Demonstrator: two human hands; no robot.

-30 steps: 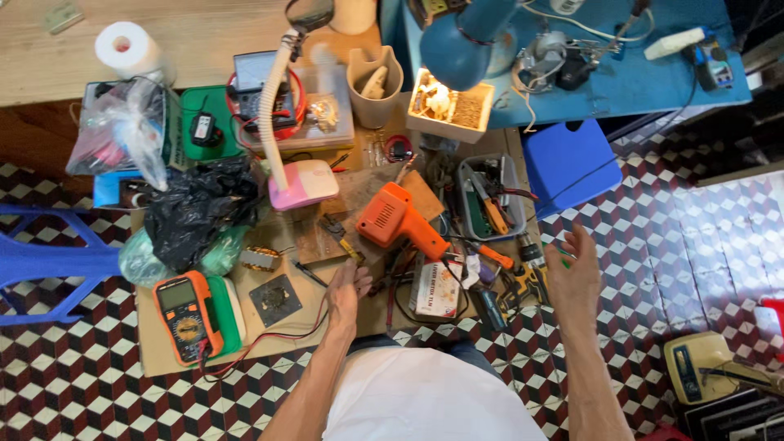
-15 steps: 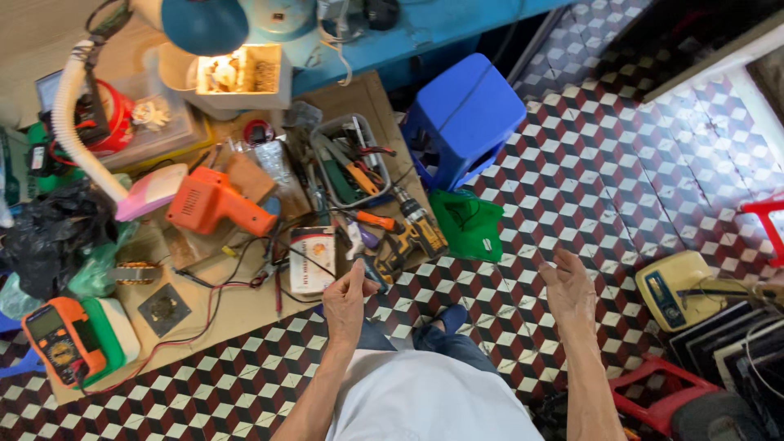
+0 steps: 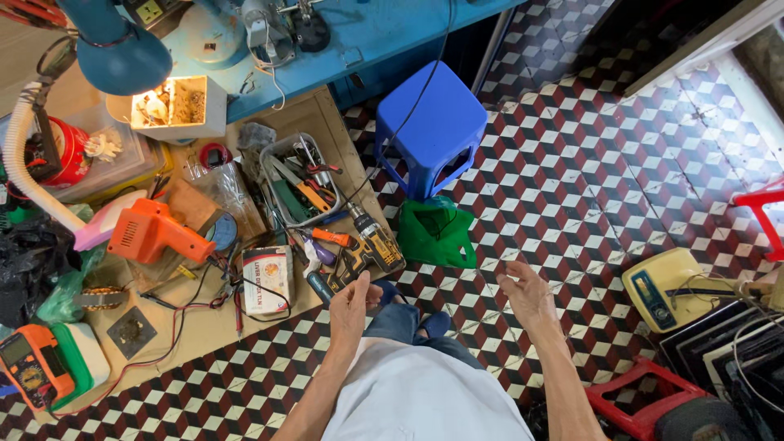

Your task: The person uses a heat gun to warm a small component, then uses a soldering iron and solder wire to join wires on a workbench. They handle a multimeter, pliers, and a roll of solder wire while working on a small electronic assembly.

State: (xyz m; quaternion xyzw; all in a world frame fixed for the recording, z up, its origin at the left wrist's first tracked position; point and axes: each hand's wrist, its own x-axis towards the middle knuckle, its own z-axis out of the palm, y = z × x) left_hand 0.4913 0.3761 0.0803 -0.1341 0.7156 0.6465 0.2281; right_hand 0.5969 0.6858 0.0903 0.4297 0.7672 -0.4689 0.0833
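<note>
From my remote seat I read the scene from the far left, where an orange multimeter lies on a green-and-white case at the corner of a low wooden board on the tiled floor. Further in, a small dark square plate rests on the board, and above it an orange heat gun lies on its side among loose red and black wires. Right of that sits a small white and red box, and behind it a grey tray packed with hand tools. At the board's right edge a yellow and black cordless drill lies flat, and just below it I see my left hand raised with fingers loosely open, holding nothing; it is near the drill but I cannot tell whether it touches anything. A blue plastic stool stands beyond on the floor, with a green bag slumped just in front of it. My right hand hovers over bare tiles, palm inward, fingers spread and empty, well apart from the left. At the far right a yellowish device lies on the floor.
</note>
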